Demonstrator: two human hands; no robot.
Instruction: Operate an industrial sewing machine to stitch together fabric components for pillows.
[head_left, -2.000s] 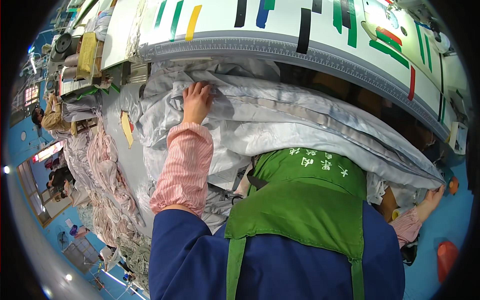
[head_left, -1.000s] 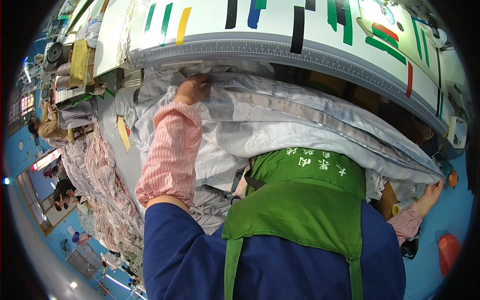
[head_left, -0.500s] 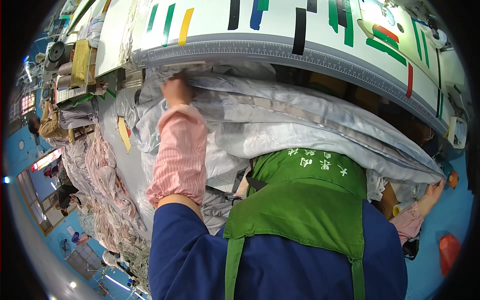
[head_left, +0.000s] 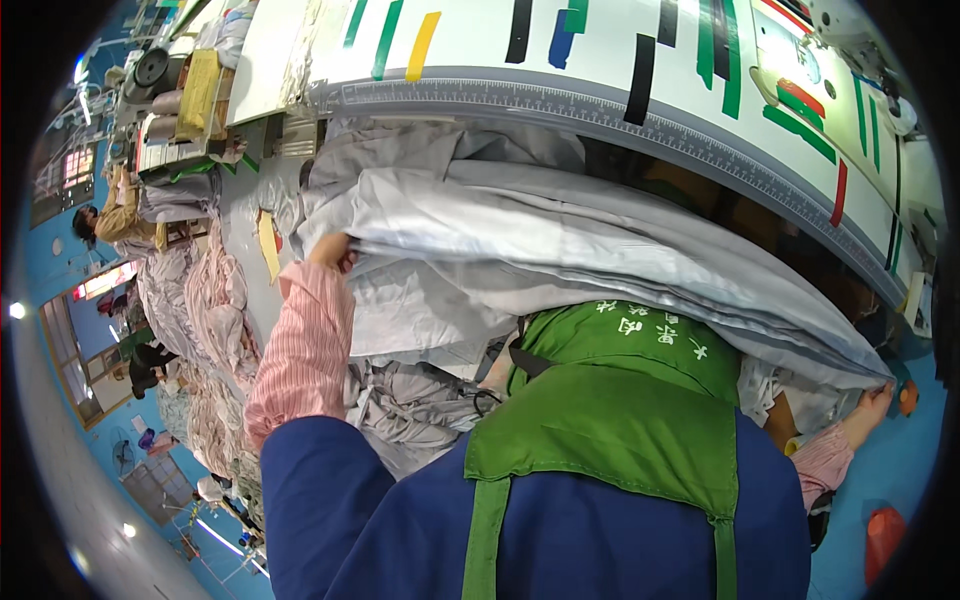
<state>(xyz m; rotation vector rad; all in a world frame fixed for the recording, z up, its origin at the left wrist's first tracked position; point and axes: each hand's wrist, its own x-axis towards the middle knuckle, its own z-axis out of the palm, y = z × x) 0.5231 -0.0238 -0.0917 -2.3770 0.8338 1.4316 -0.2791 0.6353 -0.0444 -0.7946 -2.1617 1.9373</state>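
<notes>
Feed from my end, listed L to R.

Far L: pale pink and grey rumpled cloth pile (head_left: pixel 215 300), apart from the work; yellow torn-edged scrap (head_left: pixel 268 245) on grey surface, nr the worker's left side.

Ctr: long pale-grey satiny cloth (head_left: pixel 500 220), 1 pc. as far as I can tell, layers uncertain. Loc.: stretched lengthwise in front of the worker, btwn the white worktable w/ coloured tape strips (head_left: pixel 460 40) and the bright green fabric apron (head_left: pixel 600 420). Progress, my est.: long run drawn out btwn both hands, near edge lined up in narrow folds = done. L end loose and bunched past the hand, far side slack, so smoothing there = prob. outstanding. Below: dark-grey crumpled cloth heap (head_left: pixel 415 405), not in hand.

Grip, L: left hand (head_left: pixel 332 253), in pink striped sleeve cover (head_left: pixel 300 350), fingers curled in, gripping near edge of cloth towards its L end; exact thumb pos. n/a, partly hidden.

Grip, R: right hand (head_left: pixel 874 402), at full reach, fingers closed on the cloth's tapered R end, pinch-type hold; finger detail small at lens rim.

Far R: red bag-like item (head_left: pixel 884 545) on blue floor, well apart, untouched.
</notes>
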